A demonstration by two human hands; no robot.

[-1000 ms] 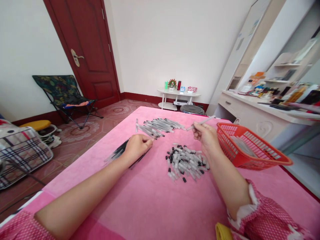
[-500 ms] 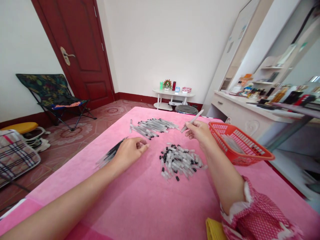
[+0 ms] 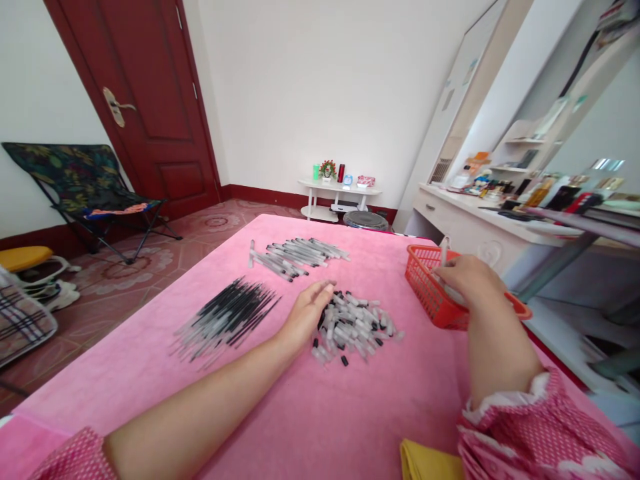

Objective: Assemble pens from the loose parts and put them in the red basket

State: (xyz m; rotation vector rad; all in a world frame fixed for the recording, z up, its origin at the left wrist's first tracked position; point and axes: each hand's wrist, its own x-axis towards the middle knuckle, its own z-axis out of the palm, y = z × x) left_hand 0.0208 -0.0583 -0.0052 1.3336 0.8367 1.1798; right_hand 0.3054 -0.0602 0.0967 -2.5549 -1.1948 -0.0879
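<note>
My right hand [image 3: 465, 277] is over the red plastic basket [image 3: 425, 293], its fingers closed on a whitish pen barrel [image 3: 444, 250] that points upward. The hand and wrist cover much of the basket's inside. My left hand [image 3: 310, 307] lies at the left edge of a pile of clear and black pen caps [image 3: 357, 323]. Its fingers stretch toward the caps, slightly apart, and nothing shows in them. Left of that hand lies a spread of thin black-and-clear refills [image 3: 230, 317]. Behind them is a row of pens [image 3: 300, 257] with grey barrels.
A pink cloth covers the table [image 3: 280, 427]. A folded yellow cloth [image 3: 427, 460] lies at the near edge. To the right stands a dresser [image 3: 450, 213] with bottles. A folding chair [image 3: 80, 183] and a low white stand [image 3: 345, 190] are farther off.
My right hand has moved right, from beside the pen row to the basket, with the pen barrel in it. My left hand has gone from the refills rightward to the caps.
</note>
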